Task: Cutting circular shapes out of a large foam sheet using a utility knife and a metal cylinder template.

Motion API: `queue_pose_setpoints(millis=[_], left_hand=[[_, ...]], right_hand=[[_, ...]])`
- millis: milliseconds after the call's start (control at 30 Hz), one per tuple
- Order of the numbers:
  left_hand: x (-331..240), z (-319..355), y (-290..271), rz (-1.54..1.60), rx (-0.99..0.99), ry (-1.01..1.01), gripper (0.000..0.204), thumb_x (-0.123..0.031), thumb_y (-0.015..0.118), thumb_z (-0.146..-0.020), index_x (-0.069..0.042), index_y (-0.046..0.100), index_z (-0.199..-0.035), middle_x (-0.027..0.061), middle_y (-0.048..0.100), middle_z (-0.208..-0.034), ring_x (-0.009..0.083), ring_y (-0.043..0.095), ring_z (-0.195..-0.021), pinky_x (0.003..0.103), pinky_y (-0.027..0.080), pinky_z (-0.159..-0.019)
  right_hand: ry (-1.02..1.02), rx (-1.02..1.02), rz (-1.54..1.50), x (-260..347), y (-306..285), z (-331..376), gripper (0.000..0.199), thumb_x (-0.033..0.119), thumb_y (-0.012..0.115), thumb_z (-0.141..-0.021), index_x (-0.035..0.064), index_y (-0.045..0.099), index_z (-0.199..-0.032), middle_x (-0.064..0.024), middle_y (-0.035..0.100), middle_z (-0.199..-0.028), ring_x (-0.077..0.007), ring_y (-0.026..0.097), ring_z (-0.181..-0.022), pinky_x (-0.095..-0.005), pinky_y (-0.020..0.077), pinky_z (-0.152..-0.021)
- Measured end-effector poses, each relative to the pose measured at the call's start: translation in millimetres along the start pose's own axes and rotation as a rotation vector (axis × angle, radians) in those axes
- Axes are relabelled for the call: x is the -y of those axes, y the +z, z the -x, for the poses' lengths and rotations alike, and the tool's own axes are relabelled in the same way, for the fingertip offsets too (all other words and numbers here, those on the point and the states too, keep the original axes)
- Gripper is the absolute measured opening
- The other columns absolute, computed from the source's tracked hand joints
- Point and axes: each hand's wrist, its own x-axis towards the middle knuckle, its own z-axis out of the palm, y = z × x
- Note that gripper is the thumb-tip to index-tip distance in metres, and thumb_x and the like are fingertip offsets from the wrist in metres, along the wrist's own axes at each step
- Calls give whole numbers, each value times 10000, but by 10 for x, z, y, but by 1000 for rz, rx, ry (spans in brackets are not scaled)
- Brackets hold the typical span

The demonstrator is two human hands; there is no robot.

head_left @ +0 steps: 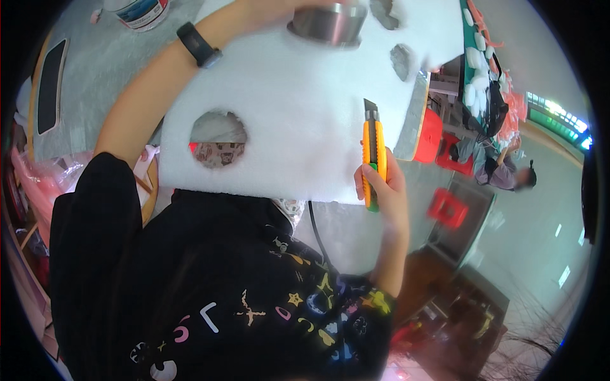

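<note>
My right hand (386,187) is closed round a yellow and black utility knife (375,143) with a green part near its lower end. The knife's blade stands out and points away from me, over a white foam sheet (298,127). At the top edge my left hand (270,11), blurred and partly cut off, grips a round, shiny metal container (328,25) on the foam. The fingertips of that hand are not clearly seen. One round hole (219,140) is cut through the near left of the sheet. Two smaller ragged holes (400,62) lie beyond the knife.
A phone (52,86) lies on the grey table (95,82) at the left. A tub with a printed label (141,11) stands at the far left. Red stools (448,207) are off to the right, where another person (505,171) sits. A black cable (316,232) hangs near my body.
</note>
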Motion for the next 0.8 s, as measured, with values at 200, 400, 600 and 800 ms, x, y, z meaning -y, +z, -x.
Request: queue_pose_setpoints(millis=[200, 400, 600, 800], left_hand=[[-157, 164, 319, -817, 262, -4, 494, -246, 714, -677, -94, 569, -1124, 48, 581, -1075, 160, 538, -986, 281, 423, -876], [-233, 146, 307, -832, 384, -15, 566, -254, 751, -633, -84, 550, -1134, 50, 571, -1103, 166, 532, -1008, 289, 415, -888], [-328, 75, 486, -530, 261, 91, 481, -264, 558, -858, -34, 440, -1263, 100, 540, -1169, 170, 488, -1103, 303, 371, -948], [-2084, 458, 1087, -751, -138, 493, 511, -269, 441, -880, 41, 369, -1280, 173, 443, -1275, 302, 416, -1198, 387, 280, -1050]], right_hand=[[-56, -226, -211, -270, 6, 158, 289, 70, 486, -856, 6, 455, -1135, -35, 492, -620, -86, 443, -477, -207, 343, -449], [-150, -293, -309, -400, 81, 108, 248, 75, 486, -860, 11, 466, -1098, -36, 493, -615, -85, 441, -470, -208, 337, -442], [-337, -318, -415, -617, 70, 111, 208, 97, 495, -868, 18, 480, -1060, -12, 487, -615, -71, 448, -472, -208, 344, -429], [-456, -223, -251, -481, -33, 62, 273, 168, 559, -842, 61, 488, -1083, -4, 505, -640, -66, 462, -477, -206, 363, -436]])
